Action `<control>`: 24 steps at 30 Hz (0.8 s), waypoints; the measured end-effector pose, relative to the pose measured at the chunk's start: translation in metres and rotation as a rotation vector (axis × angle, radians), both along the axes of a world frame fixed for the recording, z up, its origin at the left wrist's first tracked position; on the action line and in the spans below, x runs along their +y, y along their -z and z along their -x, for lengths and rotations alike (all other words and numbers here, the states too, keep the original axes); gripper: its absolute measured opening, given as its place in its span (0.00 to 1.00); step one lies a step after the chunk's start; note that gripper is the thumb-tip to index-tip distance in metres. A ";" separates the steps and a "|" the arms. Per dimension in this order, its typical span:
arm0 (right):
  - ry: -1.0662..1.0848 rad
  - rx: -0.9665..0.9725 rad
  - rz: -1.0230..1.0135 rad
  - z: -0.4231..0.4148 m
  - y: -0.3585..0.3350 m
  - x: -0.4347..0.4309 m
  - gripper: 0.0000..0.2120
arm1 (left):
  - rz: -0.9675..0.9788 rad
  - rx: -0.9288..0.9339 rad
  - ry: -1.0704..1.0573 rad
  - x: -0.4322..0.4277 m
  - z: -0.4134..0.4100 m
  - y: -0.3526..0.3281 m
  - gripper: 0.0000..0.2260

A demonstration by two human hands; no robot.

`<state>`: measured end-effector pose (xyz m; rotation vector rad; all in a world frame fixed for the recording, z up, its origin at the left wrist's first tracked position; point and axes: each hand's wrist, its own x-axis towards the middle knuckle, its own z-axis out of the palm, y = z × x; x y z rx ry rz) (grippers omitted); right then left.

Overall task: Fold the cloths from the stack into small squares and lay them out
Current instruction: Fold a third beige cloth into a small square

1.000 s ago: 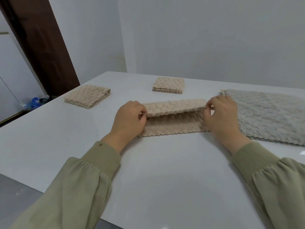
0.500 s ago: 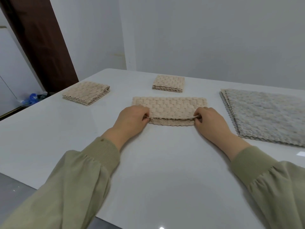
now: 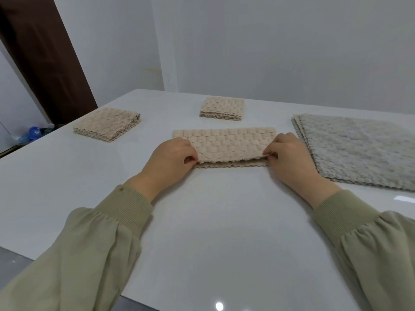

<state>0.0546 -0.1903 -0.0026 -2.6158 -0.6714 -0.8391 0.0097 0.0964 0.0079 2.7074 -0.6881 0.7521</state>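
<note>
A beige waffle-textured cloth [image 3: 226,144] lies folded in half as a long strip in the middle of the white table [image 3: 213,221]. My left hand [image 3: 173,157] pinches the top layer's near left corner. My right hand [image 3: 289,156] pinches the near right corner. The top layer's near edge is lifted slightly off the layer below. To the right lies a flat stack of grey cloths [image 3: 359,151]. Two folded beige squares rest farther back: one at the left [image 3: 106,126], one at the centre [image 3: 222,108].
The table ends at a grey wall at the back. A dark brown door frame [image 3: 45,57] stands at the far left, with a blue object [image 3: 33,132] on the floor beyond the table's left edge. The table's near edge runs along the bottom left.
Both hands brought the cloth's far edge over toward me, folding it in half. They now hold the top layer's near corners close to the bottom layer's near edge.
</note>
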 end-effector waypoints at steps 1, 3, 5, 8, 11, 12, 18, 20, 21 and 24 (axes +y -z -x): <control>-0.007 0.000 0.010 0.001 -0.001 0.000 0.08 | -0.003 0.017 -0.004 0.000 0.000 0.000 0.02; -0.010 0.020 0.047 0.003 -0.001 0.000 0.08 | -0.013 0.057 -0.018 0.001 -0.001 0.001 0.02; -0.006 0.047 0.083 0.004 -0.002 0.000 0.08 | -0.022 0.085 -0.031 0.001 -0.001 0.002 0.03; -0.014 0.091 0.114 0.004 -0.003 -0.001 0.10 | -0.023 0.110 -0.054 0.000 0.001 0.001 0.05; -0.045 0.118 0.102 0.004 -0.003 -0.006 0.13 | 0.005 0.156 -0.076 0.002 0.001 0.001 0.06; -0.047 0.114 0.090 0.005 -0.003 -0.009 0.13 | 0.021 0.184 -0.085 0.003 0.001 0.001 0.06; 0.098 0.030 0.066 0.006 -0.003 -0.024 0.08 | 0.315 0.371 -0.133 0.006 0.002 -0.003 0.07; 0.127 -0.017 0.045 0.006 -0.005 -0.025 0.08 | 0.361 0.409 -0.156 0.006 0.002 -0.005 0.07; 0.140 -0.024 0.061 0.008 -0.007 -0.025 0.08 | 0.363 0.416 -0.159 0.007 0.002 -0.006 0.07; 0.150 0.075 0.176 0.011 -0.007 -0.021 0.09 | 0.361 0.423 -0.158 0.008 0.003 -0.006 0.08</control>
